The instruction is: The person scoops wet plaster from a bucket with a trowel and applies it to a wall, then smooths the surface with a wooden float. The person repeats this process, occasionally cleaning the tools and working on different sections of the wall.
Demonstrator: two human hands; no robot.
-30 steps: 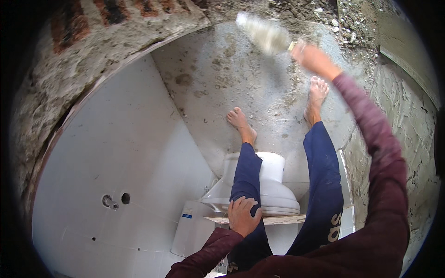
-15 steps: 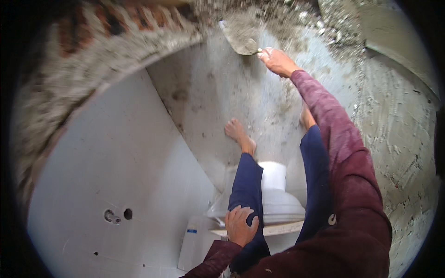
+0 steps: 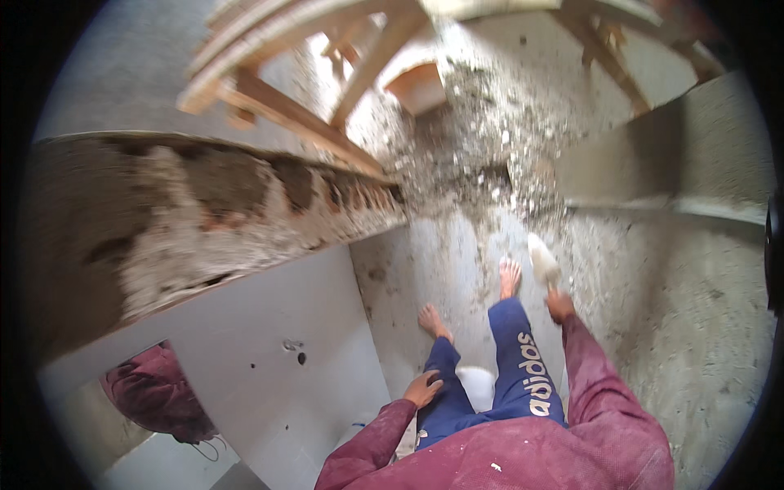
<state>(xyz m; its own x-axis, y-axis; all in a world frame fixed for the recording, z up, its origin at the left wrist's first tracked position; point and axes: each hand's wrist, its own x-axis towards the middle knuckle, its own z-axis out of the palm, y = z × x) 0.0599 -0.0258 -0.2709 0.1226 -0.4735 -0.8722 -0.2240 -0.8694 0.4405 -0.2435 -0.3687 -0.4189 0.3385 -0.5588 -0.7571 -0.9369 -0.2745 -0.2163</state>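
Note:
My right hand point(image 3: 560, 305) is closed round the handle of a trowel point(image 3: 543, 260). The trowel's pale blade points away from me, just right of my right foot, and looks slightly blurred. Whether the blade touches the floor or carries anything, I cannot tell. My left hand point(image 3: 422, 389) lies on my left leg with its fingers stretched out over the blue trousers point(image 3: 451, 377) and holds nothing. Between my legs shows part of a white toilet point(image 3: 476, 385), mostly hidden by the trousers.
Grey rubble point(image 3: 465, 155) covers the floor ahead, with an orange bucket point(image 3: 417, 88) and a wooden trestle point(image 3: 380, 61) beyond. Left stands a white panelled wall point(image 3: 278, 327) with pipe holes, topped by rough brickwork point(image 3: 237, 192). A plastered wall point(image 3: 686, 302) rises on the right.
The view has lifted and swung, bringing the trestle and bucket in. My right hand has drawn the trowel back from the rubble edge to beside my right foot. The left hand stays on my leg.

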